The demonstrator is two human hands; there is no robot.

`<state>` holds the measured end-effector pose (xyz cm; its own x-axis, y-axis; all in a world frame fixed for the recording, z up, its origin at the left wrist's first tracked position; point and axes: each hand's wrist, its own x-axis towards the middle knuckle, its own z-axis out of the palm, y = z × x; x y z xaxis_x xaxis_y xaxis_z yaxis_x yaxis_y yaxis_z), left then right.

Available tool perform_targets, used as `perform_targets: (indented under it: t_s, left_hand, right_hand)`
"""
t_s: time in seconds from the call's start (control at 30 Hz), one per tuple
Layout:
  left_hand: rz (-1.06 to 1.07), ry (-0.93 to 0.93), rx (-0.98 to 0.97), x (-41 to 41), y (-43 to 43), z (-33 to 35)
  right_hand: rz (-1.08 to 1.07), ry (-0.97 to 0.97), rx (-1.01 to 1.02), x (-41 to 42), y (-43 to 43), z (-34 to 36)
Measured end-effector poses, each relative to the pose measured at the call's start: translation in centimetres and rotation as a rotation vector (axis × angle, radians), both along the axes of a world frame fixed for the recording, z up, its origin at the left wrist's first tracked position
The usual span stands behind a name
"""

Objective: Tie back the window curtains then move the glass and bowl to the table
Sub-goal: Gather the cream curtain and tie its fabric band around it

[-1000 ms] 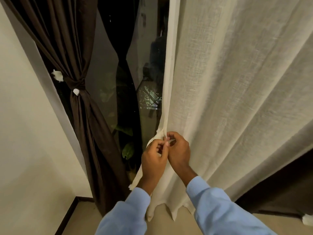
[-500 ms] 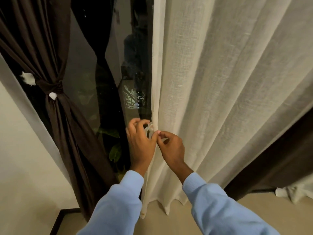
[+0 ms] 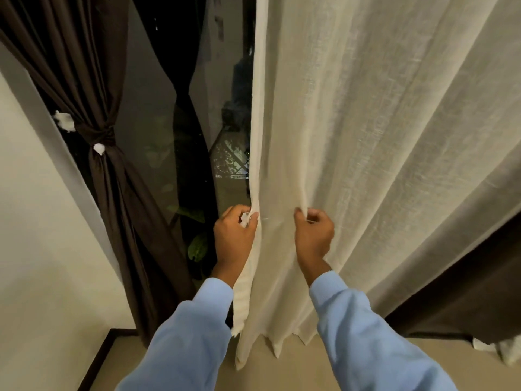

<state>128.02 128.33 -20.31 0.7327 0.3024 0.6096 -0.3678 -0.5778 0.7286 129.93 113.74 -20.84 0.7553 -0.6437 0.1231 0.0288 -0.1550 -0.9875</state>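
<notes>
The cream curtain [image 3: 380, 136] is hanging vertically; the left hand [image 3: 234, 238] is pinching its free edge; the right hand [image 3: 314, 235] is gripping a fold rightward.

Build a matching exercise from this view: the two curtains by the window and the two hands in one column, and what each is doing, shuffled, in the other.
Column one:
1. left brown curtain
2. cream curtain
3. left hand
4. right hand

Column two:
a. pinches a fold further in from the edge
b. gathered and knotted at its middle
c. grips the cream curtain's left edge
d. hangs untied

Pairs: 1-b, 2-d, 3-c, 4-a.
</notes>
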Motion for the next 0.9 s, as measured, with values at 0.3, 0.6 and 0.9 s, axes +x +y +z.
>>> perform_targets:
  t_s: [0.3, 0.6, 0.9]
  left_hand:
    - [-0.014, 0.084, -0.025, -2.7, -4.0, 0.8]
    - [-0.049, 0.108, -0.129, -4.2, -8.6, 0.7]
    - [0.107, 0.085, -0.133, -4.6, -11.2, 1.5]
  right_hand:
    - [0.419, -0.302, -0.158, -3.1, 0.7, -2.6]
    - [0.480, -0.271, -0.054, -4.2, -2.5, -2.4]
    - [0.742, -0.270, -0.257, -4.1, -5.6, -3.3]
